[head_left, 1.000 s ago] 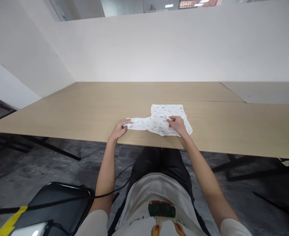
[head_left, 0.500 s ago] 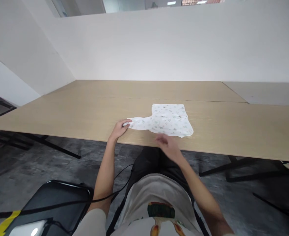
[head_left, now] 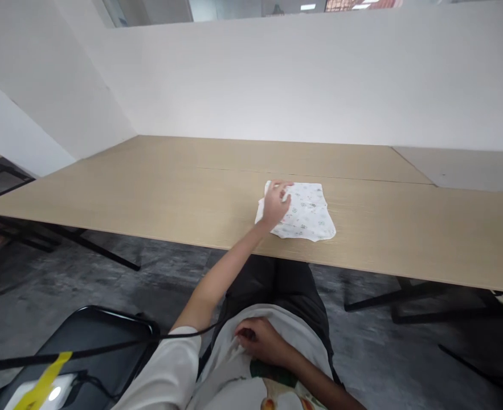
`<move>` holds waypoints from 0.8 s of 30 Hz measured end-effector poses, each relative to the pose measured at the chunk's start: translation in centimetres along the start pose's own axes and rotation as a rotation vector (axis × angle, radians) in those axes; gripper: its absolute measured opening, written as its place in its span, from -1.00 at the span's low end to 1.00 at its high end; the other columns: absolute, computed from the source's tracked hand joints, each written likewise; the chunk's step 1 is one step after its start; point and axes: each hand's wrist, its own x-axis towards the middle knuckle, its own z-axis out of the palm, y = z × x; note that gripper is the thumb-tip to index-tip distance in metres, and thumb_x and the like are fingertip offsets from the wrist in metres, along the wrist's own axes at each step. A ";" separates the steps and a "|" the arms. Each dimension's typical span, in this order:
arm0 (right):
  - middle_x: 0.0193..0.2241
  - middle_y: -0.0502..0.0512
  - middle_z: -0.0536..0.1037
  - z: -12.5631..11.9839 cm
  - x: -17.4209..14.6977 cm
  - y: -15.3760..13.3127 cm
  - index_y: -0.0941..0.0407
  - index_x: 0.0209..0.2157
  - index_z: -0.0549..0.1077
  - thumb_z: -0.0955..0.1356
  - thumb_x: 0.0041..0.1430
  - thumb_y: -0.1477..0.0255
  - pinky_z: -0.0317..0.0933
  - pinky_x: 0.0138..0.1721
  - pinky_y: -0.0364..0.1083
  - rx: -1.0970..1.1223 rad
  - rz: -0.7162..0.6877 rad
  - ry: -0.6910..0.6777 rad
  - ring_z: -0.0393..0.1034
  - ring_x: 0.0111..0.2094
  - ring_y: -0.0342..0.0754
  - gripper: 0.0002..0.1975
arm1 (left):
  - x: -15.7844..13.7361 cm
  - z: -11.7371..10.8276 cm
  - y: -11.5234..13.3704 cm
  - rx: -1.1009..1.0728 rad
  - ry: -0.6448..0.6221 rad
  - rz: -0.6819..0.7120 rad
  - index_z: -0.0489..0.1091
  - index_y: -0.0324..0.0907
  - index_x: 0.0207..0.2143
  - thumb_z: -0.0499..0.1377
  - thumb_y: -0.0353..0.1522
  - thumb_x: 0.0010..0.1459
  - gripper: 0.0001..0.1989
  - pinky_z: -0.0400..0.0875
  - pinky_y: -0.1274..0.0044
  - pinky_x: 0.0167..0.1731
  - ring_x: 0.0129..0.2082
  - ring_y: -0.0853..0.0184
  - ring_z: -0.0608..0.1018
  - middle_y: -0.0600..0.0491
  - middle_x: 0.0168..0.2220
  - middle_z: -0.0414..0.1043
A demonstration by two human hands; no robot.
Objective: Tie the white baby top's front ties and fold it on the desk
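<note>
A small white garment (head_left: 309, 210) with a fine scattered print lies folded on the table, its part at the left turned inward. My left hand (head_left: 275, 205) is over the garment's left portion, fingers apart and bent, with nothing visible held in them. How firmly it touches the fabric I cannot tell. Drawn back in front of my belly, my right hand (head_left: 260, 340) has its fingers curled loosely toward the thumb around a dark hollow. No object shows in it.
The wooden table (head_left: 183, 193) meets a white wall (head_left: 251, 85) at its far side. To my left stands a black chair (head_left: 93, 324) carrying a white device (head_left: 58, 390) with yellow tape (head_left: 48, 378). A black cable (head_left: 118, 347) runs from there across my left arm.
The sleeve-like strip that stretched left is now folded over onto the garment. My left hand has moved right and away from me, while my right hand has withdrawn from the table edge to my belly.
</note>
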 end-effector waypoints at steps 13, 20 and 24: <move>-0.60 -0.43 0.51 0.6 0.2 1.2 -0.36 -0.56 0.50 0.36 -0.43 0.23 0.23 -0.48 -0.15 -0.001 -0.015 0.035 0.46 -0.52 -0.10 -0.77 | -2.5 7.9 2.5 0.260 -0.495 0.206 0.34 -0.21 -0.02 -0.04 -0.56 0.15 -0.63 0.43 0.46 -0.18 -0.14 0.29 0.49 -0.12 0.00 0.30; -0.48 -0.38 0.57 -3.2 -1.2 -1.1 -0.38 -0.44 0.52 0.40 -0.24 0.20 0.35 -0.43 -0.06 0.029 -0.180 0.040 0.50 -0.45 -0.03 -0.79 | -4.8 2.4 1.1 0.170 -0.564 0.384 0.30 -0.12 0.05 -0.02 -0.29 0.27 -0.67 0.23 0.34 0.16 0.19 0.23 0.29 -0.09 0.13 0.27; -0.44 0.02 0.59 -13.3 -3.6 -4.0 -0.03 -0.31 0.56 0.27 0.15 0.30 0.40 -0.34 0.00 -0.164 -0.239 0.514 0.50 -0.42 0.01 -0.79 | -6.0 -4.2 -2.5 0.169 -0.443 0.285 0.35 -0.14 0.01 -0.06 -0.32 0.29 -0.68 0.24 0.29 0.15 0.16 0.25 0.33 -0.09 0.05 0.37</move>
